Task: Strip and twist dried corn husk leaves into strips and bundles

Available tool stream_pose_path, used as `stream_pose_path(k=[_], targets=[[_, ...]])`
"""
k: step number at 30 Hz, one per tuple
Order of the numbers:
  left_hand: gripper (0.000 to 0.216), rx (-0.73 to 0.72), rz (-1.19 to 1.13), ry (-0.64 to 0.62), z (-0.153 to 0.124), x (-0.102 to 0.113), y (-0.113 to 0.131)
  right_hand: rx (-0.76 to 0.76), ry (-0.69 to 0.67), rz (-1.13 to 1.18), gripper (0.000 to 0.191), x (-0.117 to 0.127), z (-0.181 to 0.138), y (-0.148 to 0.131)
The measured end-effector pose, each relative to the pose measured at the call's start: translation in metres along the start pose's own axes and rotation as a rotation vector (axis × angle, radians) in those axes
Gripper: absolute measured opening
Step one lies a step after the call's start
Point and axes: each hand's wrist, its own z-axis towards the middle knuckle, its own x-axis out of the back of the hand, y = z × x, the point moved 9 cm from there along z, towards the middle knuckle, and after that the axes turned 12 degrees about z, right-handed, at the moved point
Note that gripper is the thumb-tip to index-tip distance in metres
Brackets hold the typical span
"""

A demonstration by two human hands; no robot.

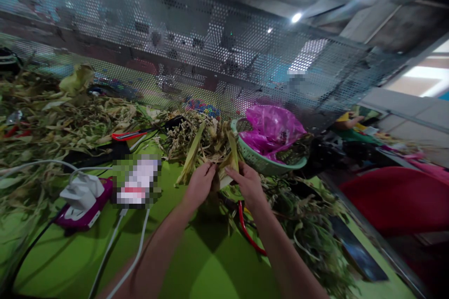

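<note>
Both hands meet over the middle of the green table, at the near edge of a heap of dried plant matter [178, 138]. My right hand [248, 183] pinches a dry, yellow-green leaf [232, 149] that looks like a husk and rises above the fingers. Close beside it, my left hand [201, 181] has its fingertips pressed together on dry plant matter; what exactly sits in that pinch is hidden. Another long yellowish strip [192, 155] leans against the heap just beyond my left hand. A curved red handle [247, 229] shows beside my right forearm.
A pale green basket [259, 161] holds a magenta plastic bag [275, 128]. Left lie a blurred phone [138, 180], a purple power strip [82, 205] with white plugs, cables and a red-handled tool [129, 135]. Dry stalks [305, 224] cover the right. A perforated metal screen [196, 51] stands behind.
</note>
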Motion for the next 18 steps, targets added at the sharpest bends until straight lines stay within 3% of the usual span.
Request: stream_pose_path(k=[6,11,18], targets=[[0.019,0.044,-0.035,0.014,-0.001,0.002,-0.002,0.004,-0.033,0.009,0.029,-0.005,-0.002,0.0],[0.025,0.192,-0.037,0.085,-0.001,0.015,-0.016,0.015,0.076,0.097,0.025,0.006,-0.002,-0.007],[0.028,0.194,0.311,0.313,-0.005,0.055,-0.007,0.051,0.228,0.184,0.022,0.037,0.003,-0.015]])
